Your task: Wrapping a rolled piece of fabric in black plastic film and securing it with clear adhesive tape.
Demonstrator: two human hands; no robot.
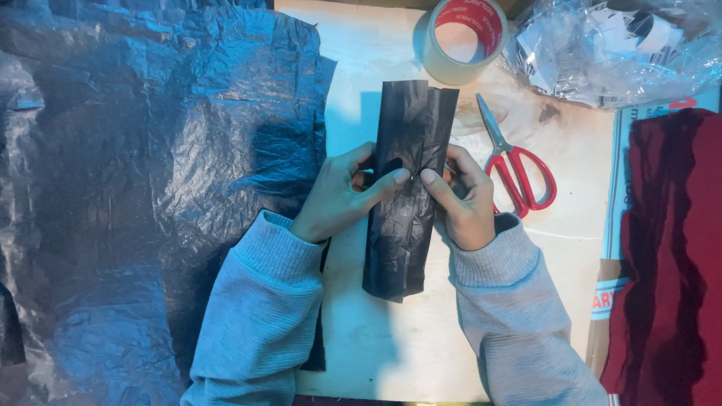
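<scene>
Two fingers (401,176) meet at the middle of a long, narrow black plastic packet (410,192), one thumb tip from each side, pressing its overlapping flaps flat, apparently so the fold stays shut. The left hand (342,197) comes in from nine o'clock, its fingers curled closed around the packet's left edge, thumb on top. The right hand (462,199) comes in from three o'clock, pinching the right edge the same way. Both wrists wear pale grey knit sleeves that run down toward six o'clock.

The packet lies upright at the centre of a pale desk (391,353), its long axis running from twelve to six o'clock, its top end folded into a central crease.

At one o'clock from the packet, red-handled scissors (515,169) lie flat, shut, blades pointing up and away, within easy reach of the right hand. At twelve o'clock stands a roll of clear packing tape (460,39) with a red core. At two o'clock sits a clear plastic bag (609,53) of white paper pieces. A large crumpled sheet of dark plastic (143,188) covers the whole nine o'clock side. A dark red cloth (673,256) lies at three o'clock, over a printed paper sheet.
</scene>
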